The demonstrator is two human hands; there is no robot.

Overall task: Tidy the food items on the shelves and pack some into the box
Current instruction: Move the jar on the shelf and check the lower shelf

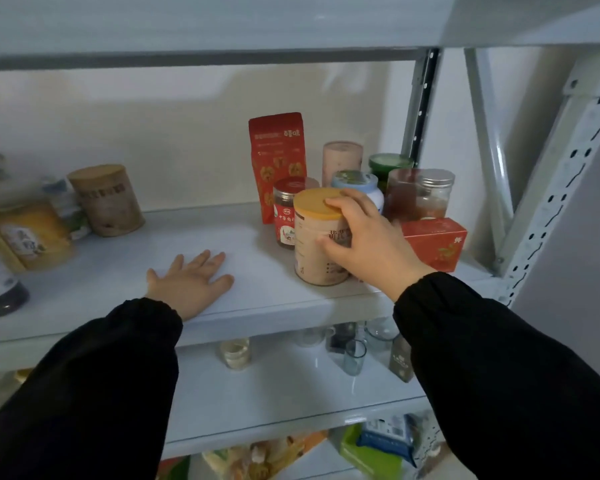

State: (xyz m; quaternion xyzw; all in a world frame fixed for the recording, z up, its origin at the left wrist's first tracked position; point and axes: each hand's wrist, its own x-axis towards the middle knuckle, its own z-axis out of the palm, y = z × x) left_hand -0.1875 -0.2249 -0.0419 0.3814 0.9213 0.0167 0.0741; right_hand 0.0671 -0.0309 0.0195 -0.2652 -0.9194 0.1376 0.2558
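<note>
R hand grips yellow-lid can, shelf

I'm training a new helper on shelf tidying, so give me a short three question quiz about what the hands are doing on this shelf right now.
1. True or false: the left hand lies flat on the shelf, holding nothing.
2. How does the right hand hold the yellow-lidded can? A: fingers over the lid, thumb on the side. B: from underneath. C: not touching it.
3. What colour is the tall pouch standing behind the jars?
Key: 1 true; 2 A; 3 red.
</note>
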